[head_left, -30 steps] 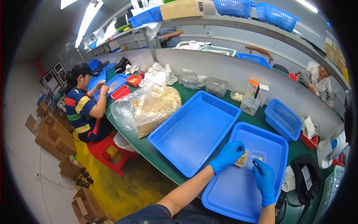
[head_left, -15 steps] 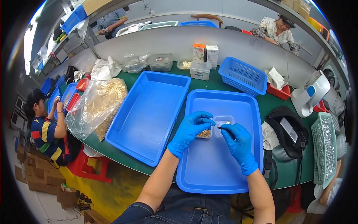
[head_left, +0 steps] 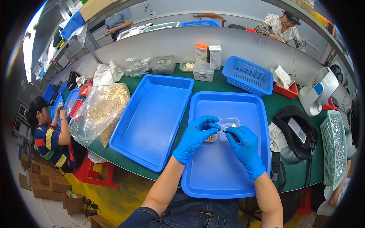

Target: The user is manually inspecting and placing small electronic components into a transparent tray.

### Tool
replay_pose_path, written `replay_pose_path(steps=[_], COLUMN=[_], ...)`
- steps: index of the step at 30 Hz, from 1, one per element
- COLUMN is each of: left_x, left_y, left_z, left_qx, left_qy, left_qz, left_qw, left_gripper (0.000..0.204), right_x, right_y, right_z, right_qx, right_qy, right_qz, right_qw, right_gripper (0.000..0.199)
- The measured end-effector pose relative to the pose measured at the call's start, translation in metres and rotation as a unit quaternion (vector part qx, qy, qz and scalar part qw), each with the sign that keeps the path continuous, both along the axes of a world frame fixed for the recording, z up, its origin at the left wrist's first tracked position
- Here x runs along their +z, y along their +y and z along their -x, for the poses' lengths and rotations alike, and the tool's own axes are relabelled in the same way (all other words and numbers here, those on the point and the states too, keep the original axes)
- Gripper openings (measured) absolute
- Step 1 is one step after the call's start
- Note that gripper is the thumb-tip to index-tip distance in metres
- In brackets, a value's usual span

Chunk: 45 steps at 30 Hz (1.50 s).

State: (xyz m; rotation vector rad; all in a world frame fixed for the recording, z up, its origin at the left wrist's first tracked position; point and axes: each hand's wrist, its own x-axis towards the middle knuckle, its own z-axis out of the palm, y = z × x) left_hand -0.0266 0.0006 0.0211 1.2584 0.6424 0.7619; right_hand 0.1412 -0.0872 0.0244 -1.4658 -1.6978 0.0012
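My left hand (head_left: 194,138), in a blue glove, is closed in a pinch at thumb and forefinger over the blue tray. Whatever lies between those fingertips is too small to name. My gloved right hand (head_left: 246,148) grips a slim dark hand tool (head_left: 228,132), its thin tip pointing at the left fingertips. Just behind the hands sits a small clear plastic container (head_left: 228,122) with a few pale yellow bits inside. Partly hidden by my left hand, another small container holds many gold-brown bits (head_left: 211,138). Both stand in the blue tray (head_left: 224,182).
An unused-looking blue tray (head_left: 148,125) lies left, beside a clear bag of gold-coloured small parts (head_left: 110,110). Behind are a blue basket (head_left: 249,76), boxes (head_left: 208,55) and clear tubs (head_left: 162,64). A black bag (head_left: 294,131) and a green basket (head_left: 334,148) lie right. Co-workers sit nearby.
Both hands stay almost in place, with the tool tip still at the left fingertips. The whole view has shifted slightly. The co-worker on the left has moved their hands a little.
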Motion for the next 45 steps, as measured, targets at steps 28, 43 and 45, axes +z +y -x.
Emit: replay_pose_path(steps=[28,43,45], left_x=[-0.017,-0.015,-0.005], left_y=[-0.004,-0.006,-0.007], left_z=[-0.004,-0.003,-0.001], left_qx=[-0.012,0.010,0.009], left_qy=[-0.009,0.021,0.014], left_qz=[0.040,0.005,0.019], left_qw=[0.999,1.000,1.000], left_gripper=[0.019,0.015,0.014], right_x=[-0.002,0.000,-0.004], right_y=[-0.003,-0.001,0.002], right_z=[0.009,0.008,0.007], right_qx=[-0.002,-0.004,-0.015], right_qy=[0.090,0.079,0.073], right_qz=[0.037,0.040,0.036], right_qw=[0.995,0.996,0.997], right_gripper=[0.010,0.009,0.009])
